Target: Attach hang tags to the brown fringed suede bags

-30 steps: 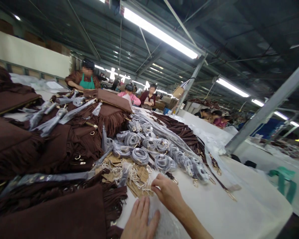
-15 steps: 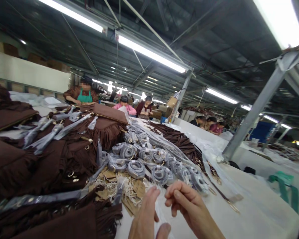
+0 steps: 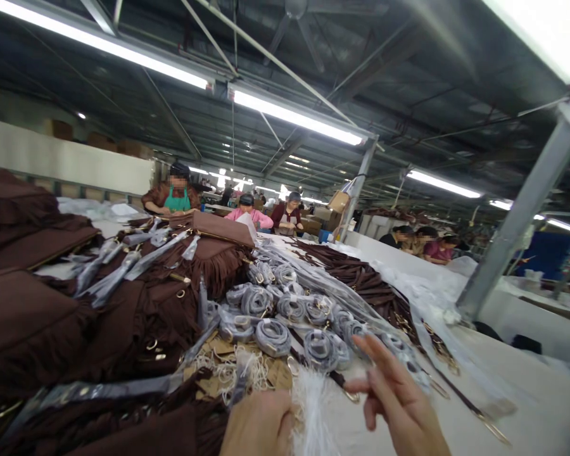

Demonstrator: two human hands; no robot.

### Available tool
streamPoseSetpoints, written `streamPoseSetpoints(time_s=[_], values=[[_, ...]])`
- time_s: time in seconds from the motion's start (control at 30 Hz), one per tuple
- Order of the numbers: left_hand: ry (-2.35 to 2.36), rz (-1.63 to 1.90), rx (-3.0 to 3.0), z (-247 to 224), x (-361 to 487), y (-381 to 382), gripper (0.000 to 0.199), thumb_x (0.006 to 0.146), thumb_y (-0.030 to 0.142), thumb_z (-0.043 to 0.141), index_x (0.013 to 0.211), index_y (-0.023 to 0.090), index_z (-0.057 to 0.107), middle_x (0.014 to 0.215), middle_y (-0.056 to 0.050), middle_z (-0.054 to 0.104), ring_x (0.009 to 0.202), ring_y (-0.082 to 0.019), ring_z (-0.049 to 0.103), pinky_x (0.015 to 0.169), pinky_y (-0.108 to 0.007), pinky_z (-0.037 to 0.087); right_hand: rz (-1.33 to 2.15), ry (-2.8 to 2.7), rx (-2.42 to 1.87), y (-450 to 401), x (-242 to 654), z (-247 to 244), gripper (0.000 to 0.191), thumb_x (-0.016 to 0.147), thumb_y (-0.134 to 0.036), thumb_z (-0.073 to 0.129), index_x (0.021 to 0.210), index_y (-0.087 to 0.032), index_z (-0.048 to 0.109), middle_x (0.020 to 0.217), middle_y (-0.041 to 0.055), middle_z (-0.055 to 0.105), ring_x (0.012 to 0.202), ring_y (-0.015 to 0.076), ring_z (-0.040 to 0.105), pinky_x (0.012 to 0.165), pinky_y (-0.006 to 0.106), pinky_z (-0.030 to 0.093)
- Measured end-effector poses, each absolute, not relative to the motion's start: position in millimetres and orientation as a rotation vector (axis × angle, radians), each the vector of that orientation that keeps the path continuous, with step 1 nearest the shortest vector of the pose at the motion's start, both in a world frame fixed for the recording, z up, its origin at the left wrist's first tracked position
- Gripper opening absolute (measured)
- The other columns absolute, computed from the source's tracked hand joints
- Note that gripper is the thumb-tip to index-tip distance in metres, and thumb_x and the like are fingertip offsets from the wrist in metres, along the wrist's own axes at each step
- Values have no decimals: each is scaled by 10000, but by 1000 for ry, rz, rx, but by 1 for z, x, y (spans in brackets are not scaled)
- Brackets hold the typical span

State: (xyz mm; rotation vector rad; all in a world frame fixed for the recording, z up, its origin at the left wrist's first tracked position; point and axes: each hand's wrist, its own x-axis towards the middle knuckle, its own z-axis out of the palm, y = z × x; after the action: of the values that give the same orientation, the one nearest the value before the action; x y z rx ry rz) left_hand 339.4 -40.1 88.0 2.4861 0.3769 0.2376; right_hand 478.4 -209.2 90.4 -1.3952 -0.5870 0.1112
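Observation:
My left hand (image 3: 259,421) is closed at the bottom centre, beside a bundle of thin white strands (image 3: 311,405); its fingertips are turned away, and what they hold, if anything, is hidden. To the right, my right hand (image 3: 394,396) is raised over the white table (image 3: 470,354) with its fingers apart and nothing between them. Brown paper tags (image 3: 279,373) with white strings lie just beyond my left hand. Coiled straps in grey wrapping (image 3: 272,337) sit behind both hands.
Brown fringed bags (image 3: 95,323) are piled along the left. Long brown straps (image 3: 356,275) with gold clasps stretch over the table at right. A metal post (image 3: 513,228) stands at the right. Several people sit farther back, one in a green apron (image 3: 177,200).
My left hand has moved left and gone from stretched fingers to closed. My right hand has shifted right and its fingers have spread. The white strands now show between them. The view has turned slightly.

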Motion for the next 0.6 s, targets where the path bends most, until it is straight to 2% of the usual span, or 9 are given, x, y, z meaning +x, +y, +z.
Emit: streamPoseSetpoints(time_s=[0.07,0.13,0.2,0.27,0.33,0.43,0.6], values=[[348,219,2512,98,343,-41,318,873,177,415,862,196,732,884,-130,758,841,-324,700,636,-326,355,253,-865,-1513,-198,467,83,486,884,-530,617,1309,-295,590,1258,111,646,638,170,671,385,226,480],[301,266,2503,107,348,-38,348,888,183,389,875,210,736,874,-114,759,835,-307,698,646,-327,364,382,-1160,-1639,-183,460,80,396,932,-492,528,1228,-253,637,1036,85,714,632,167,660,459,237,513],[261,323,2502,114,354,-28,338,871,179,402,829,214,735,837,-94,752,803,-274,684,642,-313,362,326,-1437,-1806,-167,462,83,310,971,-405,437,1083,-226,664,828,39,708,620,162,646,544,248,515],[243,380,2511,118,356,-10,291,831,177,439,735,200,712,763,-76,727,743,-238,652,613,-295,339,118,-1627,-2066,-149,473,92,316,990,-314,370,889,-206,650,700,19,675,604,166,635,590,262,480],[291,423,2474,117,354,11,254,801,174,453,655,192,660,685,-47,683,687,-206,612,593,-280,320,-83,-1693,-2300,-126,489,101,301,986,-249,383,807,-200,620,708,31,684,674,189,655,636,281,454],[397,391,2368,108,343,35,239,778,161,440,585,197,577,589,-6,614,618,-177,576,571,-252,320,-198,-1634,-2454,-82,512,109,223,992,-189,418,926,-178,631,864,68,722,844,210,676,728,298,460],[437,218,2321,92,317,43,178,721,147,468,591,212,570,567,24,579,572,-164,547,525,-237,296,-173,-1623,-2620,1,535,97,185,966,-299,591,1066,-152,642,1066,64,686,993,219,652,881,412,519]])
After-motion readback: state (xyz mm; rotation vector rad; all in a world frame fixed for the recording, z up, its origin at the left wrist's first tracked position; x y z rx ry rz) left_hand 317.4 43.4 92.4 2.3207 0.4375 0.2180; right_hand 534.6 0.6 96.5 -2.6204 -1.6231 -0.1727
